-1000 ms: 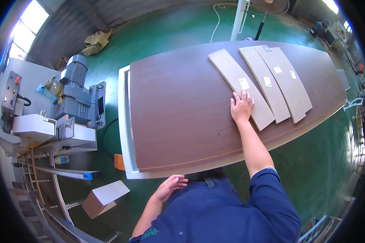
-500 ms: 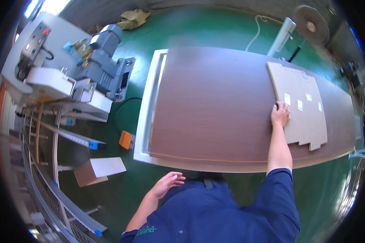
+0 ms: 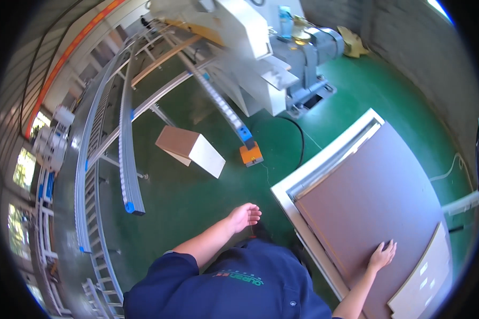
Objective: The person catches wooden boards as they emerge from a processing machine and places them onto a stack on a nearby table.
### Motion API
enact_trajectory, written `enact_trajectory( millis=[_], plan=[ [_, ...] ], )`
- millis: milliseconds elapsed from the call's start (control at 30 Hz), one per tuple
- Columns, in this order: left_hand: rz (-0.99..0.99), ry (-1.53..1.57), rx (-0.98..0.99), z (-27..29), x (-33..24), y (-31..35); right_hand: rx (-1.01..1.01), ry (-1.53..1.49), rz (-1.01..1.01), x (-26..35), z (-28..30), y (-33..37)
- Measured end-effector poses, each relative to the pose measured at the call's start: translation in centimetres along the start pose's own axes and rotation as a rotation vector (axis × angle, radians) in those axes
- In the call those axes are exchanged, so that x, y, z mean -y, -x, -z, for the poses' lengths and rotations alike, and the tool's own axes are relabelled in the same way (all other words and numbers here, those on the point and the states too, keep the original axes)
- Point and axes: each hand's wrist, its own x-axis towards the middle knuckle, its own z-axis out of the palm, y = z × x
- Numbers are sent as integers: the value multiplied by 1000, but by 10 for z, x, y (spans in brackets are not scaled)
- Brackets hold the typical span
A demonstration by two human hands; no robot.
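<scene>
My left hand (image 3: 244,217) hangs in the air over the green floor, in front of my body. It holds nothing, and its fingers are loosely stretched. To the right, my right hand (image 3: 382,256) is over the large brown panel (image 3: 378,186), fingers a little apart and nothing in them. Whether its fingertips touch the panel I cannot tell. Past that hand lies a pale, step-edged board (image 3: 419,282) with several small white labels, flat on the panel. The panel rests on a pale frame (image 3: 324,154).
A large grey-white machine (image 3: 250,32) with a motor (image 3: 324,45) stands ahead. Roller rails (image 3: 125,149) run along the left. On the floor are an orange foot pedal (image 3: 251,154), a bent brown and white board piece (image 3: 191,146) and a black cable (image 3: 302,138).
My view has swung left toward the machine and the roller rails. My right hand has let go of the pale board's edge and opened. The left hand stays free.
</scene>
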Motion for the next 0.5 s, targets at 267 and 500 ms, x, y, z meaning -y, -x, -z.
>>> enact_trajectory(
  millis=[267, 500],
  plan=[
    [-124, 72, 7, 20, -51, -12, 133, -172, 123, 87, 18, 35],
    [-116, 177, 156, 71, -67, -53, -16, -177, 216, 145, 33, 48]
  ],
)
